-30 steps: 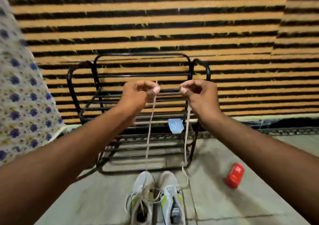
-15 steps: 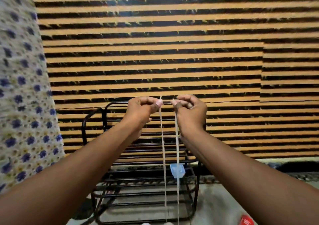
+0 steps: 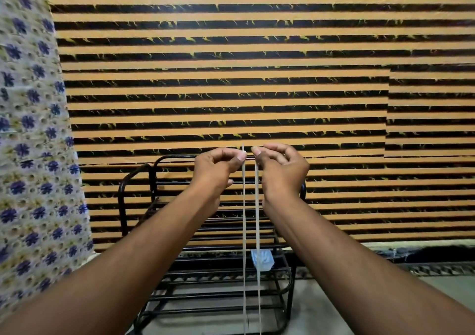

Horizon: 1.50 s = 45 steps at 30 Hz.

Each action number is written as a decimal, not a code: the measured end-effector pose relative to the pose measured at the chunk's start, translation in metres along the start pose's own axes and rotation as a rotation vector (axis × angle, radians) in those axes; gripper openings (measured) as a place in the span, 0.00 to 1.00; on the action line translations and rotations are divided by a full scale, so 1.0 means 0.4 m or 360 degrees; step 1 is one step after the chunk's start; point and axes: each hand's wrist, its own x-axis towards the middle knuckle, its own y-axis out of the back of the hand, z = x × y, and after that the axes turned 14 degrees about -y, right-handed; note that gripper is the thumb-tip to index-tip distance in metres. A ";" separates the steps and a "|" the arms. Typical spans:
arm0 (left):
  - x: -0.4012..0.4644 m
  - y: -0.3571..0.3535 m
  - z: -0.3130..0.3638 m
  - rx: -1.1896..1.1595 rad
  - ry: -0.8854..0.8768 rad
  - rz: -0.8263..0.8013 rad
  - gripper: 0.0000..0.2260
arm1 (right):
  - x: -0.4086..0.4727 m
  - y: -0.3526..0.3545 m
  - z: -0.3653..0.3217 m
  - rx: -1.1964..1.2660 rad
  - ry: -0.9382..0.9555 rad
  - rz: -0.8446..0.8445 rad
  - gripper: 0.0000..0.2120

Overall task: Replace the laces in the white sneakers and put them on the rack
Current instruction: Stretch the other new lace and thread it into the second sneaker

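Observation:
My left hand (image 3: 216,166) and my right hand (image 3: 281,167) are raised side by side in front of me, each pinching one end of a pale shoelace (image 3: 244,232). The two strands hang straight down, close together and taut, and run out of the frame's bottom edge. The black metal shoe rack (image 3: 205,275) stands behind the strands, against the wall. The white sneakers are out of view below the frame.
An orange and black striped wall (image 3: 231,77) fills the background. A cloth with blue flowers (image 3: 30,154) hangs at the left. A small pale blue packet (image 3: 262,259) sits on a rack shelf. Grey floor (image 3: 449,286) shows at the lower right.
My view has tilted up, so the sneakers and the red object on the floor have left the frame. My hands have come closer together, bringing the two lace strands nearly parallel.

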 end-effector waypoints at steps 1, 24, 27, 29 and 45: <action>0.000 -0.001 -0.002 -0.0002 -0.0005 -0.0003 0.01 | 0.002 0.000 -0.002 0.0016 -0.0007 -0.0002 0.10; -0.010 -0.003 0.010 0.0064 -0.0047 -0.0065 0.03 | -0.013 0.016 -0.025 0.0057 -0.0086 -0.0115 0.12; -0.014 -0.004 0.013 0.0071 -0.0056 -0.0067 0.02 | -0.016 0.013 -0.026 0.0046 -0.0083 -0.0117 0.13; -0.015 -0.002 0.015 0.0073 -0.0062 -0.0060 0.03 | -0.017 0.011 -0.026 0.0040 -0.0082 -0.0126 0.13; -0.018 0.014 0.022 0.0088 -0.0075 -0.0044 0.02 | -0.021 0.007 -0.018 0.0006 0.0009 -0.0180 0.11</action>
